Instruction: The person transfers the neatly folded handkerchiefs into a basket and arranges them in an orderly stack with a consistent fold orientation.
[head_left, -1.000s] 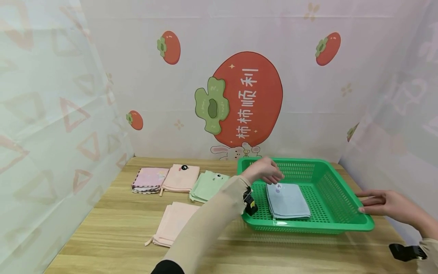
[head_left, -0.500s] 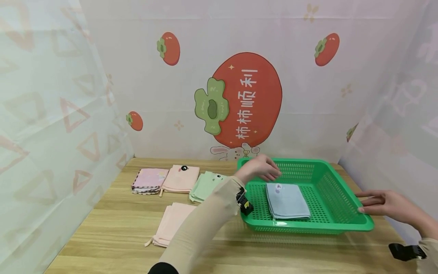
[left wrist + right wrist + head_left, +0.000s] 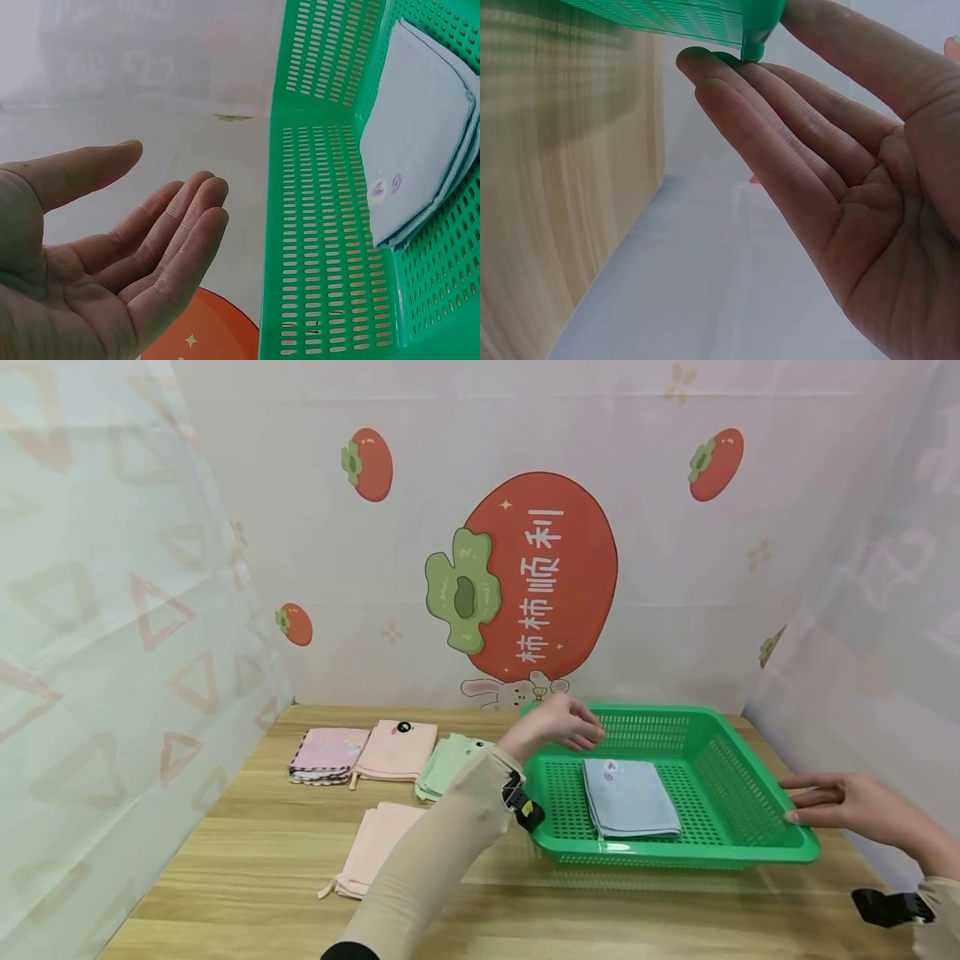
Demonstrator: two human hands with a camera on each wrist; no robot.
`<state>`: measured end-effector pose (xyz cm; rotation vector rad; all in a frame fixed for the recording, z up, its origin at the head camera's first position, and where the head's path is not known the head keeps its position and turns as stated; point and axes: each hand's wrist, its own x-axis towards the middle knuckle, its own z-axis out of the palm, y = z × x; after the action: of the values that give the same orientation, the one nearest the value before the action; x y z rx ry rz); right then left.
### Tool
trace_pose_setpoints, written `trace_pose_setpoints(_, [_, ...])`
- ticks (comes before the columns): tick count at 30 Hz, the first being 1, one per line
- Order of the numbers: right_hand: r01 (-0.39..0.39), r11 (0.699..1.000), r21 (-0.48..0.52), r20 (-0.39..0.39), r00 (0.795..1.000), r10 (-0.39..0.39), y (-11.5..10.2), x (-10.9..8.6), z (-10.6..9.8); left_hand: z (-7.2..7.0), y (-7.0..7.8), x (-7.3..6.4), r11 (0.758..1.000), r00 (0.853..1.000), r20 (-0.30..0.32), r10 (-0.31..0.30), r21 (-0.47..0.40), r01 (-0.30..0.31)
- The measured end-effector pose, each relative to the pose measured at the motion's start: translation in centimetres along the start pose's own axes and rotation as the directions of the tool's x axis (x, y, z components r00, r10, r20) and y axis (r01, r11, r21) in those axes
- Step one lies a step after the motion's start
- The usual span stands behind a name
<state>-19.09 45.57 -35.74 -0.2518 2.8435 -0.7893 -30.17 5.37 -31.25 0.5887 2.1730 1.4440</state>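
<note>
A green plastic basket (image 3: 675, 853) with slotted walls stands on the right half of the table. Inside, on its floor, lies a folded light blue towel (image 3: 637, 802) with a small purple mark. My left hand (image 3: 561, 723) is over the basket's left back corner, holding nothing. In the left wrist view its fingers (image 3: 180, 247) are loosely bent, with the thumb well apart from them. At the basket's right side my right hand (image 3: 851, 810) pinches the rim. The right wrist view shows the thumb above the rim (image 3: 754, 49) and fingertips (image 3: 697, 64) beneath.
To the left lie a folded pink-purple towel (image 3: 330, 750) with a checked edge, a peach towel (image 3: 396, 752) and a green towel (image 3: 442, 768), partly behind the left sleeve. Nearer is another peach towel (image 3: 378, 847). Printed cloth walls (image 3: 360, 668) enclose the wooden table (image 3: 247, 868).
My left hand has drifted left, away from the blue towel toward the basket's left back corner. The right hand, basket and towels stay as they were.
</note>
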Motion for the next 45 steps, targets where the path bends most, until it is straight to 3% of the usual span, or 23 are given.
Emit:
trace_pose_setpoints(25, [-0.017, 0.999, -0.031, 0.01, 1.0, 0.017, 0.8, 0.1, 0.2, -1.8, -1.9, -1.9, 0.999, 0.999, -0.033, 0.033, -0.013, -0.034])
trace_pose_setpoints(45, [-0.013, 0.999, -0.041, 0.0, 1.0, 0.013, -0.5, 0.1, -0.1, -3.7, -3.7, -3.5, 0.996, 0.995, -0.069, 0.07, -0.047, -0.073])
